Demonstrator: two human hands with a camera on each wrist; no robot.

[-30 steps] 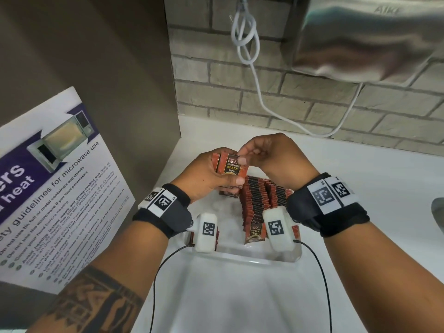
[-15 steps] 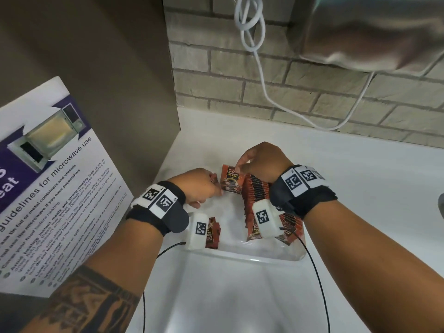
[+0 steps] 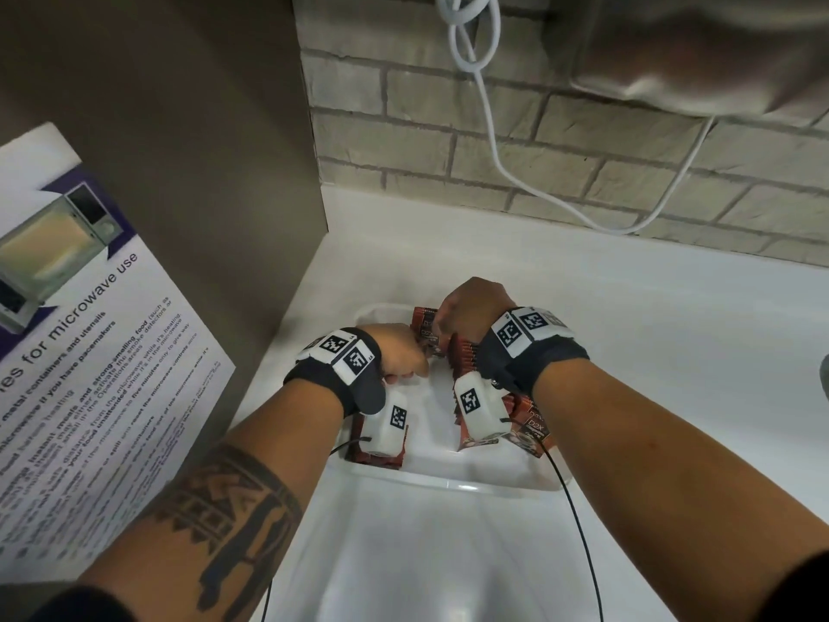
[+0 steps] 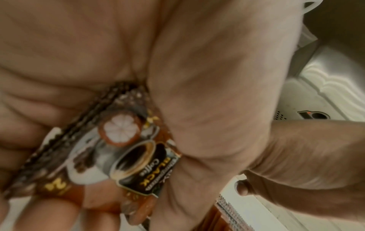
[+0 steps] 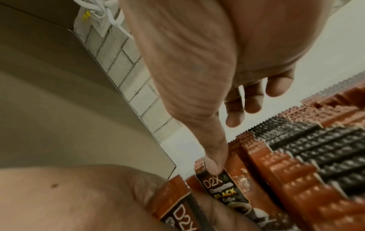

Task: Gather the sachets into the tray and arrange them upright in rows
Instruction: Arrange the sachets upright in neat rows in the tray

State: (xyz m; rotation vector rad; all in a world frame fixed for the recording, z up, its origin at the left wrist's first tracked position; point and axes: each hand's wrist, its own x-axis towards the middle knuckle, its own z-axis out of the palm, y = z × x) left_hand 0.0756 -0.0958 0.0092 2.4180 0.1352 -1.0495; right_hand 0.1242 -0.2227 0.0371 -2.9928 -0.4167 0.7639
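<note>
Even indoor light, soft wrist views
Head view sharp, bowed at the edges; both wrist views dimmer, blurred close up.

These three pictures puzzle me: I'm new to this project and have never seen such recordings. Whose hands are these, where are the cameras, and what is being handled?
There is no machine here: a person works with bare hands and wears three cameras. The wide picture comes from the head, looking down at a white counter by a brick wall. The two close, blurry pictures come from cameras strapped to each wrist, looking along the palm.

On the counter stands a clear tray with a row of upright sachets of black coffee. The left hand grips a small bunch of sachets. The right hand pinches one sachet at the far end of the row, thumb on its top edge. A microwave notice hangs to the left.
</note>
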